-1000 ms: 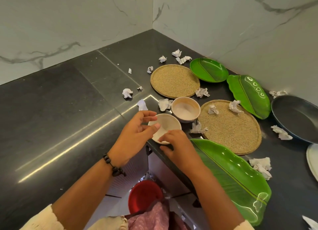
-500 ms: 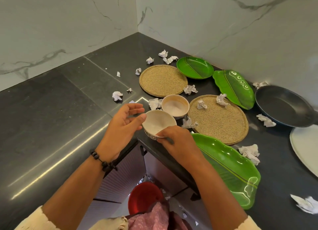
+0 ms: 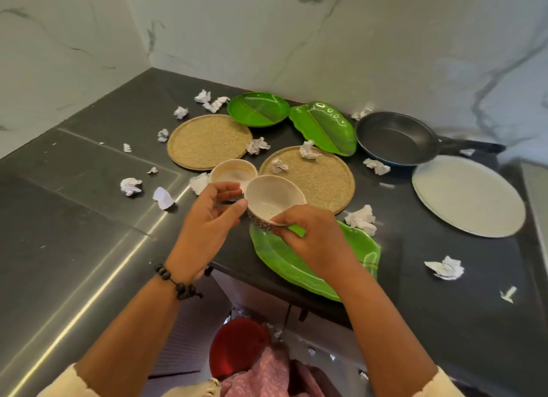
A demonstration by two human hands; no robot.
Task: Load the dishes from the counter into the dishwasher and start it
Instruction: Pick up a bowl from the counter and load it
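You've got the small white bowl (image 3: 274, 199) lifted off the dark table (image 3: 89, 218), tilted toward you, over the near green leaf plate (image 3: 284, 257). Your right hand (image 3: 314, 239) pinches its near rim, fingers curled round it. Your left hand (image 3: 207, 224) sits at its left side, thumb tip on the wall, fingers loose and a bit spread. A second bowl (image 3: 232, 172) rests just behind, between the two woven mats.

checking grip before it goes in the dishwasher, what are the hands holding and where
The right hand pinches the small white bowl at its near rim. The left hand touches its left side with the thumb.
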